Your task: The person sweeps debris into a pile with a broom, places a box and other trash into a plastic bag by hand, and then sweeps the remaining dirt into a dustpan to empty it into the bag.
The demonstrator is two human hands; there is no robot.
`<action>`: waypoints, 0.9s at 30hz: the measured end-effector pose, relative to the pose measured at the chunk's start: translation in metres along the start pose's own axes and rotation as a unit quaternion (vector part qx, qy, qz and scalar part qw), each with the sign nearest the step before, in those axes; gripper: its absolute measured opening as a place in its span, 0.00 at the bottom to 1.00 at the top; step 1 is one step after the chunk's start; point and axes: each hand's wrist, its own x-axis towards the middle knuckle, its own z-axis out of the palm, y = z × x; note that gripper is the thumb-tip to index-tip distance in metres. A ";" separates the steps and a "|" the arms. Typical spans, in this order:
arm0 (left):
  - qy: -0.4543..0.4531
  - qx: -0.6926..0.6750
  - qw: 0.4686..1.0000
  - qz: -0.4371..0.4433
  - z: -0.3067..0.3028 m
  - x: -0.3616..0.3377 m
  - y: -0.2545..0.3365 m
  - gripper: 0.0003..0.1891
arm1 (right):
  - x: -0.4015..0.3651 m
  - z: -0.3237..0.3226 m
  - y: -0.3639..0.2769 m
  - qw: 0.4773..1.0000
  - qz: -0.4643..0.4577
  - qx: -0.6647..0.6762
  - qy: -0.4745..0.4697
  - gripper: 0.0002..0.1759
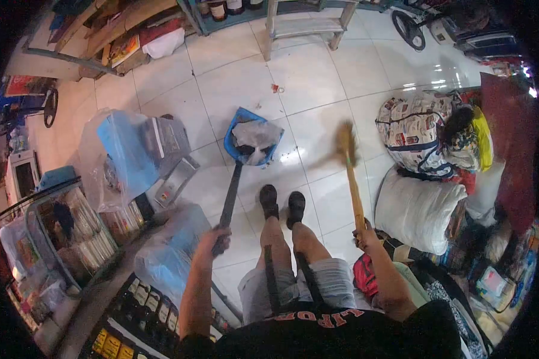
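My left hand [219,240] is closed around the dark handle of a blue dustpan [228,141], which is on or close over the tiled floor ahead of my feet. Crumpled, pale plastic-like rubbish [254,133] and some dark bits fill the pan. In my right hand [366,237] is the yellowish wooden handle of a broom [354,190]. Its brown bristle head, blurred, points away from me to the right of the dustpan, with a gap of floor between them.
A small red scrap [275,88] lies on the floor [308,107] beyond the dustpan. Plastic-covered goods [129,152] and bottle shelves [147,305] line my left. A patterned bag [416,128] and white sack [422,206] stand right. A wooden stool-like frame [308,27] is ahead.
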 end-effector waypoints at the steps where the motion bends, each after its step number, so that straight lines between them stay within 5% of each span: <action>1: -0.011 -0.033 0.999 -0.018 -0.006 -0.003 -0.008 0.13 | 0.037 -0.017 0.033 0.998 -0.044 -0.008 -0.053 0.27; 3: -0.019 -0.030 0.999 -0.005 -0.001 -0.024 -0.015 0.13 | 0.009 0.000 -0.005 0.969 0.098 0.221 -0.054 0.12; 4: -0.021 -0.027 0.999 0.004 0.004 -0.035 -0.015 0.14 | 0.020 -0.005 -0.001 0.969 0.092 0.223 -0.057 0.12; 6: -0.031 -0.045 0.998 0.025 0.016 -0.050 -0.011 0.14 | 0.060 -0.023 0.023 0.912 0.224 0.283 -0.195 0.10; 8: -0.042 -0.064 0.996 0.045 0.023 -0.049 -0.004 0.14 | 0.044 -0.009 -0.010 0.939 0.189 0.235 -0.167 0.09; 16: -0.091 -0.106 0.983 0.120 0.077 -0.007 0.054 0.16 | 0.057 0.021 -0.166 0.851 0.098 0.487 -0.171 0.12; 23: -0.058 -0.116 0.986 0.108 0.129 -0.002 0.105 0.16 | 0.064 0.063 -0.381 0.919 -0.022 0.332 -0.212 0.19; 27: -0.016 -0.111 0.990 0.085 0.162 0.006 0.116 0.15 | 0.111 0.105 -0.503 0.910 -0.118 0.302 -0.257 0.16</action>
